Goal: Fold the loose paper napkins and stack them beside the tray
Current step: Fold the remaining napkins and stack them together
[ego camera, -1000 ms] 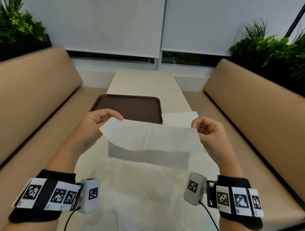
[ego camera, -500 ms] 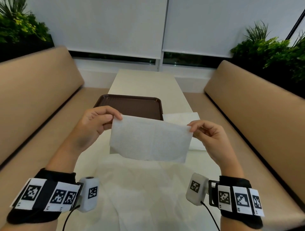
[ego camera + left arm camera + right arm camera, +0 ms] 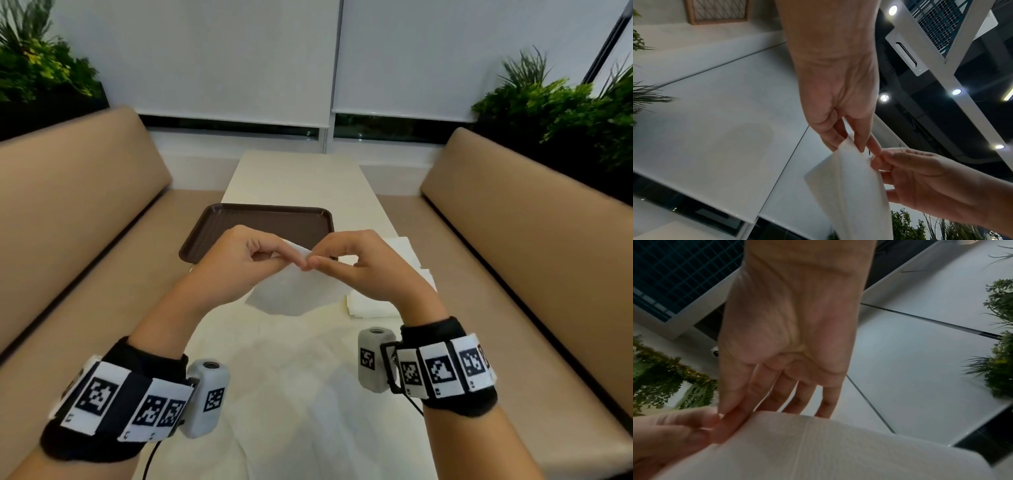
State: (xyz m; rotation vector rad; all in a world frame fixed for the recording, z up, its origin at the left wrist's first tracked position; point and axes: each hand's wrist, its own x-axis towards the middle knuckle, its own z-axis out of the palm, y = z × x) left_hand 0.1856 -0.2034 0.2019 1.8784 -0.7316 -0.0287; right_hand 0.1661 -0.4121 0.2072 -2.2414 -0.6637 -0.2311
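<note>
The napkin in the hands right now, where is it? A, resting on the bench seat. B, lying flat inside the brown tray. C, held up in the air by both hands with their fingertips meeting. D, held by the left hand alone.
C: the left hand and right hand pinch the napkin together at its top, above the table.

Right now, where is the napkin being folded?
In the head view the napkin hangs mid-air between the left hand and right hand, pinched by both, just in front of the brown tray.
</note>
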